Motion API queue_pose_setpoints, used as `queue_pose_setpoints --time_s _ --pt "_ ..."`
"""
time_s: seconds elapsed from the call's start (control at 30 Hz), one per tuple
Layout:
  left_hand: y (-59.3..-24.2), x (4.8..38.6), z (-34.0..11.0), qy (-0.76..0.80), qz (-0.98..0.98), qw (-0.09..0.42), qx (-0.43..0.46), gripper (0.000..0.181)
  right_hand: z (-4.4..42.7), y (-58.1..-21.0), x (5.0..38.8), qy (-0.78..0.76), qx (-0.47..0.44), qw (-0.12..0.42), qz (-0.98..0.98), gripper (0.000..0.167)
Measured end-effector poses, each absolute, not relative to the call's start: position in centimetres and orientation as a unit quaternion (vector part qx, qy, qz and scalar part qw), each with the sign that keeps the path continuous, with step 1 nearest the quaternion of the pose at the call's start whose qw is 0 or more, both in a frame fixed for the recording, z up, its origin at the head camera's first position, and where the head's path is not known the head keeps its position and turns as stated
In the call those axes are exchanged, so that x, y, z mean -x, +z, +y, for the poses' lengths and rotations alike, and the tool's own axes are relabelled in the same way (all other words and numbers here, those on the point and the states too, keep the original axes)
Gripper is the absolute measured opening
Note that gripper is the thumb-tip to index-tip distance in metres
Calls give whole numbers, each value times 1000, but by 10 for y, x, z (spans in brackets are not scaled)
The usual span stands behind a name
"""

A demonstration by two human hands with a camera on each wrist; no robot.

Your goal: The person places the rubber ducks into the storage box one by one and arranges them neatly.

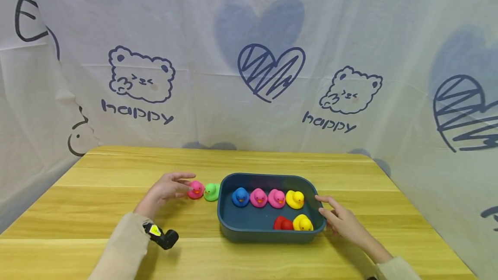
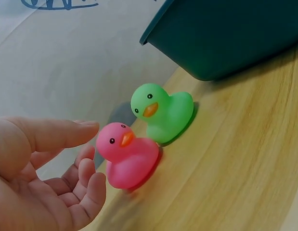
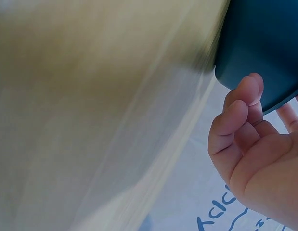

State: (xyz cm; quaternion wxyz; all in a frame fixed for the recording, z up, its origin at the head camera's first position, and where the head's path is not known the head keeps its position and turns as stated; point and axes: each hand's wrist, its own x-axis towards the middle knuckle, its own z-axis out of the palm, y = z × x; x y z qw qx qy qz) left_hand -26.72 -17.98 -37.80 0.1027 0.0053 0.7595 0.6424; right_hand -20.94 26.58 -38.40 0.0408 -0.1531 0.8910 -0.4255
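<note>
On the table, a pink rubber duck [image 1: 196,190] sits beside a green rubber duck [image 1: 212,192], left of a dark blue-green plastic tub [image 1: 268,236]. My left hand [image 1: 166,189] is at the pink duck's left side; in the left wrist view its thumb and loosely bent fingers [image 2: 93,192] are beside the duck, not around it. At the tub's right end, my right hand [image 1: 344,224] touches the rim with its fingertips. The right wrist view shows its bent fingers [image 3: 230,118] against the tub's outer wall.
Inside the tub, a blue duck [image 1: 241,197], two pink ducks and a yellow duck [image 1: 295,199] line the back. A red duck [image 1: 283,223] and another yellow duck [image 1: 302,223] sit near the front right. A printed cloth [image 1: 202,98] hangs behind the wooden table [image 1: 194,258].
</note>
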Motion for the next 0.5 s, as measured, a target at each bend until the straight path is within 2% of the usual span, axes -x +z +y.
queue_pose_setpoints --time_s 0.5 --pt "-389 275 -178 641 758 121 16 53 266 -385 209 -431 155 44 888 41"
